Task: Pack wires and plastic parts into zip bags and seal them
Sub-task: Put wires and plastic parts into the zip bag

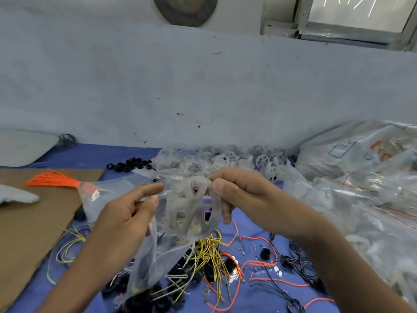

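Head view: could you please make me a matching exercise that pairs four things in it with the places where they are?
Things:
1. orange wire bundle
2. black rings
3. white plastic wheels
4. zip bag

Places:
A. held between the left hand and the right hand
B. heaped by the wall, right of centre
C. on the brown cardboard
D. on the blue cloth, far side, left of centre

Pairs: 1-C, 2-D, 3-B, 4-A.

Pale blue wall; window upper right.
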### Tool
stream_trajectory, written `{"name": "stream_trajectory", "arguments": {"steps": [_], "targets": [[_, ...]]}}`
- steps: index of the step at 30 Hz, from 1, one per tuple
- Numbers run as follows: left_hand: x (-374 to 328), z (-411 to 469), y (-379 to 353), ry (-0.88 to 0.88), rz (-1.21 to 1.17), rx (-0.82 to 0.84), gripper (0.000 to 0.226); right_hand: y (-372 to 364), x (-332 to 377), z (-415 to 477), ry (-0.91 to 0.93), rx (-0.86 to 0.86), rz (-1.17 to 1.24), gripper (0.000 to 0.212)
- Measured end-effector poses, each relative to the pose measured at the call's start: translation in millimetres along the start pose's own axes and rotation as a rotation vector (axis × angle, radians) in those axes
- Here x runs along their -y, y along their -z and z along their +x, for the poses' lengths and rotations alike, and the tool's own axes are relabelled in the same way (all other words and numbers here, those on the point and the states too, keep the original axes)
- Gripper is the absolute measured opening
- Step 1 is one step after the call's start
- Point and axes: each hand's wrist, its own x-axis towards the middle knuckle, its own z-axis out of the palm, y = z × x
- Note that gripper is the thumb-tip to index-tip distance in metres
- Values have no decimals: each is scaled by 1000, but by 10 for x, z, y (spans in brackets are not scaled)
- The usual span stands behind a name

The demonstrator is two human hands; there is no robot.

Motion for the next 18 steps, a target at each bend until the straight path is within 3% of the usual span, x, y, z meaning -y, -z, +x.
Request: {"name": "stream_trajectory", "arguments": {"steps": [5,9,12,18], "targets": [[-32,-34,3,-42,95,-23,25,-209,-151,171,-45,58,-418,18],[-24,-22,-17,-57,88,-29,24,-376,-122,229,-2,63,-519,20],[-2,29,6,-84,73,-49,25,-418,-132,209,1,82,-443,34],[155,138,75,-113,67,-96,24,-155,-569,108,-115,-163,-166,14]]}}
